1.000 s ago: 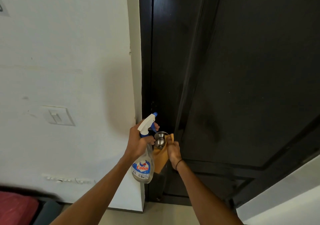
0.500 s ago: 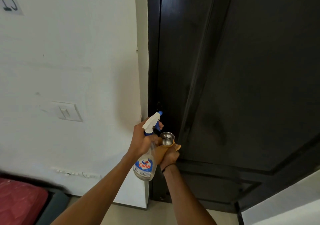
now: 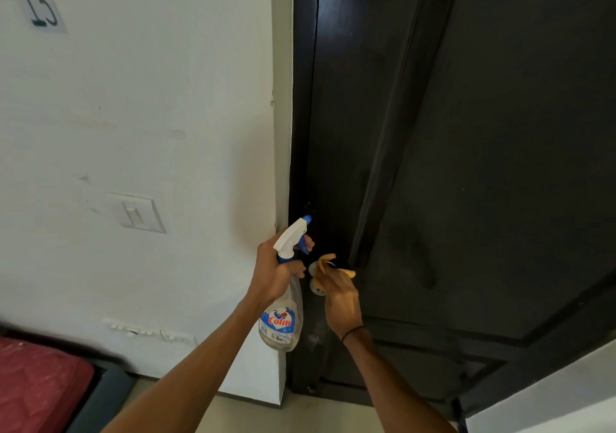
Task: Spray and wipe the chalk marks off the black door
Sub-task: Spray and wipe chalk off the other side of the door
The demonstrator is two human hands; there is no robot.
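Door (image 3: 483,132): black, panelled, fills the right half of the view, seen from below at a steep angle. A raised moulding runs diagonally down the door toward the knob. Faint pale smear near the top of the left stile; another dusty patch low down, just under the right wrist. Surface elsewhere dark and matte, no plain marks readable.

Knob (image 3: 314,270): metal, on the door's left edge, mostly hidden behind the cloth and fingers.

Right hand (image 3: 340,299): fingers curled round a tan cloth (image 3: 328,262), which is bunched over the knob. A dark band sits on the wrist.

Left hand (image 3: 271,274): wrapped round the neck of a spray bottle (image 3: 281,319), one finger at the blue trigger. White and blue nozzle points up toward the door's left edge. Bottle is clear, hangs down below the fist, red-and-blue "Colin" label facing the camera. The bottle sits just beside the right hand; contact between them cannot be told.

Wall (image 3: 150,99): white, left of the door frame. Switch (image 3: 135,214) at mid-height. A "13" label (image 3: 38,5) top left. Red cushion (image 3: 36,386) in the bottom-left corner.
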